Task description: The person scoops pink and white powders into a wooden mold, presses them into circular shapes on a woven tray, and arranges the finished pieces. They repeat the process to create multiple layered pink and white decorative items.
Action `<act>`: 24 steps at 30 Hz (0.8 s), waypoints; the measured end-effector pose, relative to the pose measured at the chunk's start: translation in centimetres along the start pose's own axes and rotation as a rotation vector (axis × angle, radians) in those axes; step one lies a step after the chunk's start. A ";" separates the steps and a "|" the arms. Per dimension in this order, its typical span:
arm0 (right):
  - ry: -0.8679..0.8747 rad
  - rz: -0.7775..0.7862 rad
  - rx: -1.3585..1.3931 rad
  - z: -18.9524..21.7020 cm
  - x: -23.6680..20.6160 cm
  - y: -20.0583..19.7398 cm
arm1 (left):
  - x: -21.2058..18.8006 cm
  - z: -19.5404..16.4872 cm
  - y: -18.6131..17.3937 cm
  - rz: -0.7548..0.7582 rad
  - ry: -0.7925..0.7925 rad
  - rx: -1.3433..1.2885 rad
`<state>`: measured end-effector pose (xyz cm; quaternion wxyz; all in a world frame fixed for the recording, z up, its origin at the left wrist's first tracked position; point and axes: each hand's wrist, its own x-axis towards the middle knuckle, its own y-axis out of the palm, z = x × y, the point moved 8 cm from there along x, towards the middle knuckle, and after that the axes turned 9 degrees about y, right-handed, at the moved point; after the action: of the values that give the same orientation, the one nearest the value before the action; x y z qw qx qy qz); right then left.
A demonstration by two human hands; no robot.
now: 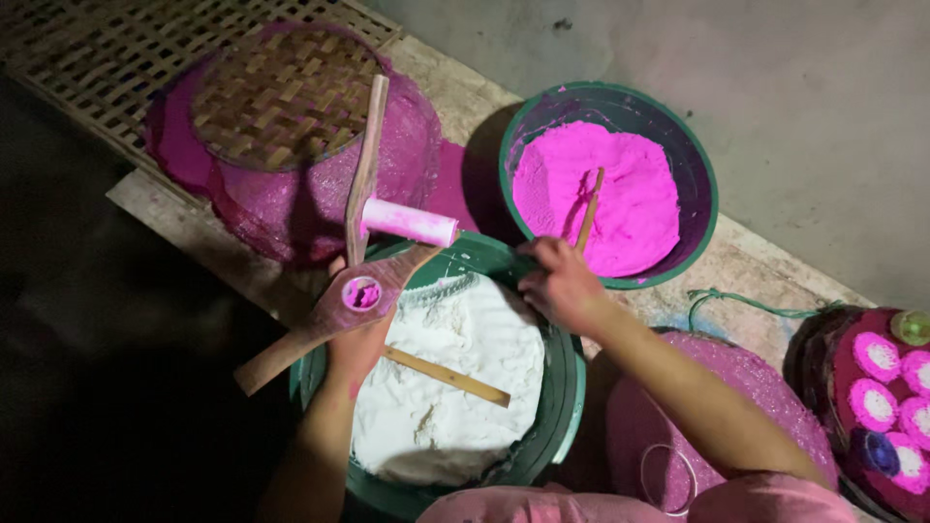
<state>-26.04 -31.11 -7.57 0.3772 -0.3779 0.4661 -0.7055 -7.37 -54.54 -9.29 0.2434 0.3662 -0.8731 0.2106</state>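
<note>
My left hand (354, 334) held a forked wooden mould (358, 291) over the near basin (567, 387), and a short cylinder (409, 222) stuck out to the right from the mould's upper arm. A flat wooden stick (448, 377) lay on the powder (455, 387) inside that basin, just right of my left hand. My right hand (560, 283) sat at the basin's far right rim, gripping a thin stick (589, 208) that reached into the second basin (705, 194) behind it. Behind and left of the mould stood a woven basket (281, 97). At the far right, a tray (823, 358) held round moulded cakes (877, 355).
</note>
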 end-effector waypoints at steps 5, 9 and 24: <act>-0.051 -0.026 -0.276 1.9 -0.2 1.3 | 0.0 -0.6 -0.1 -0.013 -0.016 -0.072; -0.106 -0.089 -0.412 2.6 -0.1 2.1 | 0.0 -0.9 0.2 0.003 -0.026 -0.056; -0.071 -0.071 -0.231 3.3 3.7 3.4 | -0.4 0.1 -0.3 -0.044 -0.033 -0.142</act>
<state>-24.10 -36.55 -9.17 0.3222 -0.4598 0.5171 -0.6461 -6.94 -54.53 -9.56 0.2590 0.3707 -0.8813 0.1369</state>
